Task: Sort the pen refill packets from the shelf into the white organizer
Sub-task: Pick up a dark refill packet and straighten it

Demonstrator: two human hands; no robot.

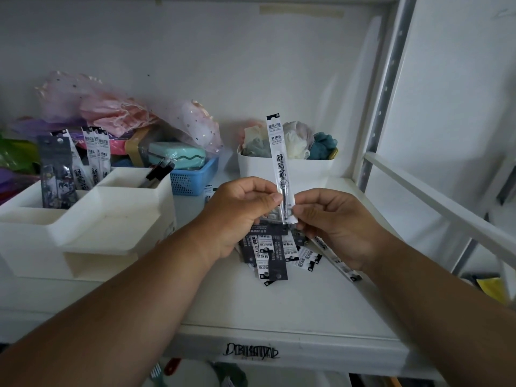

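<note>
Left hand (240, 216) and right hand (337, 224) both pinch the bottom end of 1 long narrow white plastic refill packet (279, 166), held upright above the loose pile of black-and-white packets (275, 252) on the shelf. White plastic compartment organizer (83, 219) sits left of the pile, several packets already standing in it. Packet looks light, thin, bendy and slick; grip lower-middle so it doesn't flop

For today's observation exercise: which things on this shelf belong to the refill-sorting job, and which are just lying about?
Part of the job:
- held refill packet, pinched by left hand and right hand
- loose packet pile on the shelf
- white organizer, with packets already standing in it

Lying about:
- blue basket
- pink gauze bags
- white bin of fabric items
</note>
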